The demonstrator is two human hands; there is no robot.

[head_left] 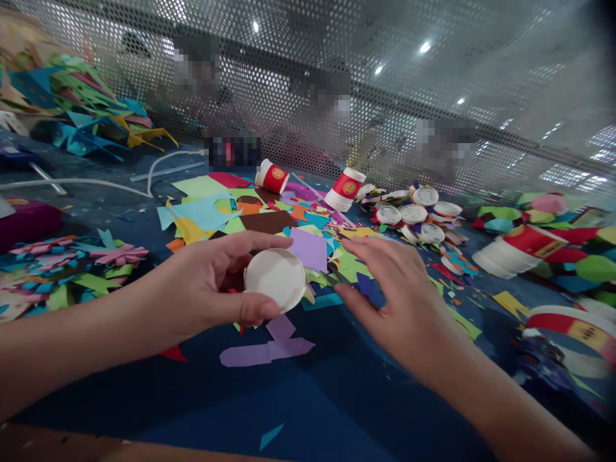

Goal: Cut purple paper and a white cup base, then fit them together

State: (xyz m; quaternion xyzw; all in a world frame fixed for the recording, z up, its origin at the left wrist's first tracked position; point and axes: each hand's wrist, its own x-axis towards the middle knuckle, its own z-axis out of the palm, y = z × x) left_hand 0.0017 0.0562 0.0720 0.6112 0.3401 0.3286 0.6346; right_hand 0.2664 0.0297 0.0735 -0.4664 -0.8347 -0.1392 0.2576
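My left hand (226, 276) pinches a round white paper cup bottom (275, 280) by its rim between thumb and fingers, its flat face turned towards me. My right hand (397, 289) is over the paper scraps, thumb and fingers apart, with nothing held that I can see. A dark, narrow object (338, 276) lies close to its fingertips; I cannot make out its kind. Behind the cup bottom is a purple paper square (308, 249). Cut purple paper strips (267, 354) lie on the blue table (356, 391) below my hands.
Red-and-white paper cups (345, 189) stand or lie at the back and right. Several white cup bottoms (412, 213) are heaped behind my right hand. Paper flowers (120, 255) lie left, near a white cable (96, 181). A perforated metal panel (289, 83) rises behind the table.
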